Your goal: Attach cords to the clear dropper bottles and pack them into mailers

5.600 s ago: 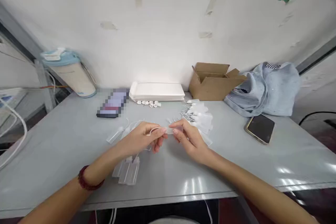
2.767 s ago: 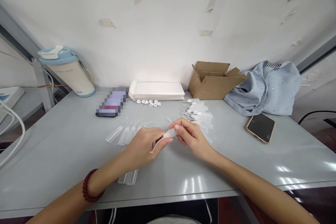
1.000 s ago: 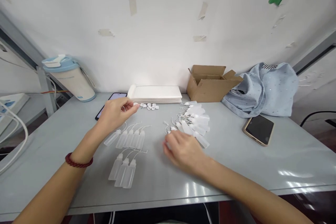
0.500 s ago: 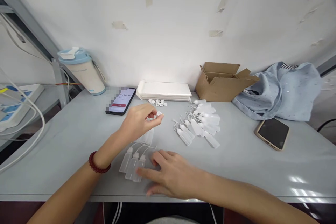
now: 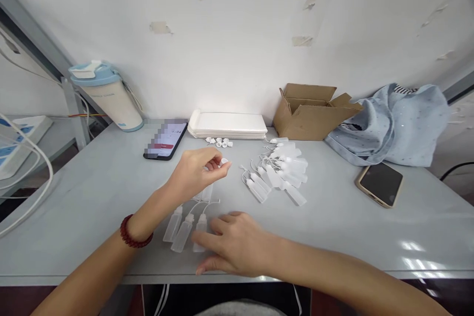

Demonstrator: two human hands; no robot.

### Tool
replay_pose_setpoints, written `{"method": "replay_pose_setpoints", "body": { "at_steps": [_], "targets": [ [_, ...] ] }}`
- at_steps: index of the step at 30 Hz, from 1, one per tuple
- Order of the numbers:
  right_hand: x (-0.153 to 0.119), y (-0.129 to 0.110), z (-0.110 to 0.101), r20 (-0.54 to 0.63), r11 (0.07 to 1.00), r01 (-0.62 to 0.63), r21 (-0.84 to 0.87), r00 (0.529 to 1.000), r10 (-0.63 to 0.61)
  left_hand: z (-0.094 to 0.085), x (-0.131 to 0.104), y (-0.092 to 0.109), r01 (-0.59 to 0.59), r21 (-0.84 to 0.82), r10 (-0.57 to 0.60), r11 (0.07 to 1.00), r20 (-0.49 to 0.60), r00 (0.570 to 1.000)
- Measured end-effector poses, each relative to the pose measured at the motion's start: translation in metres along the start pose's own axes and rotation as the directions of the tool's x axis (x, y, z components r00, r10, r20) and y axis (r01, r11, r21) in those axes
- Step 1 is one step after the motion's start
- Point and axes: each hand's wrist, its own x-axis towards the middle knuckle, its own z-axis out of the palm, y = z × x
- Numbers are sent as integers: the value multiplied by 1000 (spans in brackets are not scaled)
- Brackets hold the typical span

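Note:
My left hand (image 5: 198, 173) pinches a small white cap (image 5: 223, 161) between thumb and fingertips, held above the table. Below it, several translucent plastic dropper bottles with thin tethered tips lie near the table's front edge: a left bottle (image 5: 172, 226), a middle bottle (image 5: 182, 235) and a right bottle (image 5: 200, 229). The fingers of my right hand (image 5: 237, 244) are apart, with the index fingertip against the right bottle. More bottles lie behind, partly hidden by my left hand. Loose white caps (image 5: 222, 143) form a small cluster farther back.
A pile of similar bottles (image 5: 285, 165) lies right of centre. Along the back are a tumbler (image 5: 111, 101), a phone (image 5: 166, 140), a white stack of flat packs (image 5: 229, 126), a cardboard box (image 5: 314, 121) and a blue cloth bag (image 5: 396, 128). Another phone (image 5: 380, 185) lies at right.
The front bottles lie farther apart; a gap has opened between the middle and right ones. My right hand has shifted slightly left. My left hand still pinches the cap. The view has shifted slightly.

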Motion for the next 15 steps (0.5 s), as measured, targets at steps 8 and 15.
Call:
{"method": "replay_pose_setpoints", "body": {
  "at_steps": [8, 15],
  "targets": [
    [-15, 6, -3, -61, 1000, -29, -6, 998, 28, -8, -1, 4, 255, -247, -223, 935, 151, 963],
    [-19, 20, -15, -274, 980, -190, -59, 947, 167, -20, 3, 9, 404, -397, -263, 824, 364, 894]
  ]
}}
